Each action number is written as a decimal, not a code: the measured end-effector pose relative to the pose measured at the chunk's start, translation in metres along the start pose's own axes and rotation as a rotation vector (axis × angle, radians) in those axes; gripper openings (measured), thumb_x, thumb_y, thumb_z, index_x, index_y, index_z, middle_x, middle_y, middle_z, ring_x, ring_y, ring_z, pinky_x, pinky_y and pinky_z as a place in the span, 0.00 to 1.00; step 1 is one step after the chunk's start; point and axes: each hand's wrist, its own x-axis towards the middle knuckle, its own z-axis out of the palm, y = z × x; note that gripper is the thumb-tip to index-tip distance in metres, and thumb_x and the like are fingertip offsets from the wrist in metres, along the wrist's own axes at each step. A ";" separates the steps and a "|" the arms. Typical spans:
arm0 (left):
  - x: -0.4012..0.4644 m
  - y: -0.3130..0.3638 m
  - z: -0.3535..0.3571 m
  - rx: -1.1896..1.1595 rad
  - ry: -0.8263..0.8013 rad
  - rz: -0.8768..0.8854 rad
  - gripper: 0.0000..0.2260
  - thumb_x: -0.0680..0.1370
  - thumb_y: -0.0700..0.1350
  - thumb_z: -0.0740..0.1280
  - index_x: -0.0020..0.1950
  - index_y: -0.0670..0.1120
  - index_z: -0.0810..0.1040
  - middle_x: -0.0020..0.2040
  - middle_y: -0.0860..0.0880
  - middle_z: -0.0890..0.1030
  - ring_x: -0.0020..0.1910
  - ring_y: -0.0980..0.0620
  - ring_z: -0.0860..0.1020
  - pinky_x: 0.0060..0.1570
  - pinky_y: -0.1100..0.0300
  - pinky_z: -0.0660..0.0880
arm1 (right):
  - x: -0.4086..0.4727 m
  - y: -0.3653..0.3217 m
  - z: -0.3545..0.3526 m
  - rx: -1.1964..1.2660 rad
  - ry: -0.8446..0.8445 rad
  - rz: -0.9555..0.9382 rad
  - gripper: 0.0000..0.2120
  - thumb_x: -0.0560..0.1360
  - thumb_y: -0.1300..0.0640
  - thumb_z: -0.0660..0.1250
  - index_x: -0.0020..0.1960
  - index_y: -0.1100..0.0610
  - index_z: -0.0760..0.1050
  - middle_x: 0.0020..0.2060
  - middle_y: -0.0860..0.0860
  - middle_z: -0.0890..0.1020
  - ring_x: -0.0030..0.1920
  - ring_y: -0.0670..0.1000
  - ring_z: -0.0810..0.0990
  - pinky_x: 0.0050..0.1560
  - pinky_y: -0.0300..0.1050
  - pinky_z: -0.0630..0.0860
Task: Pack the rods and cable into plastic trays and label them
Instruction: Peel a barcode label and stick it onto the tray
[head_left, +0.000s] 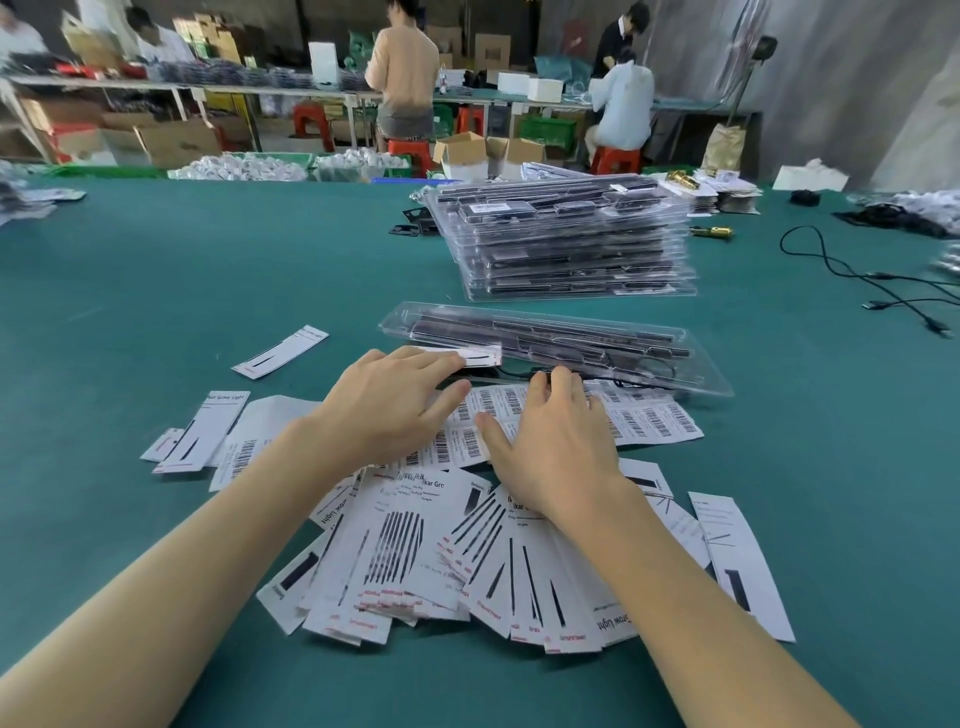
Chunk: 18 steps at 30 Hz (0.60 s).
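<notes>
A clear plastic tray (561, 343) holding black rods and a cable lies on the green table just beyond my hands. A white label card (470, 356) lies on its near left corner. My left hand (395, 400) reaches to that corner with fingers stretched out, fingertips at the card. My right hand (550, 441) rests flat, fingers straight, on a sheet of barcode stickers (644, 421) in front of the tray. A tall stack of packed trays (566, 239) stands farther back.
Loose printed label cards (447, 551) are fanned out under my forearms, with more (200, 431) to the left and one (280, 351) apart. A black cable (841, 270) trails at the right. Other people work at benches in the background.
</notes>
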 end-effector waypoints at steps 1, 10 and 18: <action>0.000 0.000 0.000 -0.005 0.002 -0.002 0.22 0.84 0.59 0.48 0.75 0.54 0.68 0.72 0.58 0.74 0.70 0.54 0.70 0.64 0.52 0.66 | -0.001 0.000 0.000 0.018 0.004 0.003 0.42 0.81 0.32 0.48 0.80 0.64 0.51 0.78 0.60 0.56 0.77 0.61 0.58 0.76 0.58 0.61; 0.001 0.000 -0.001 -0.017 0.005 -0.004 0.21 0.84 0.59 0.48 0.74 0.55 0.69 0.71 0.58 0.74 0.69 0.54 0.70 0.63 0.52 0.66 | 0.002 0.003 0.001 -0.001 0.018 -0.024 0.43 0.80 0.30 0.45 0.81 0.62 0.51 0.77 0.60 0.58 0.79 0.60 0.53 0.78 0.60 0.54; 0.001 0.000 0.000 -0.010 0.016 0.003 0.21 0.85 0.59 0.49 0.73 0.55 0.70 0.71 0.58 0.75 0.68 0.53 0.71 0.62 0.52 0.67 | 0.003 0.006 0.001 0.058 0.096 -0.042 0.37 0.80 0.31 0.50 0.76 0.59 0.64 0.69 0.55 0.68 0.70 0.56 0.68 0.72 0.59 0.64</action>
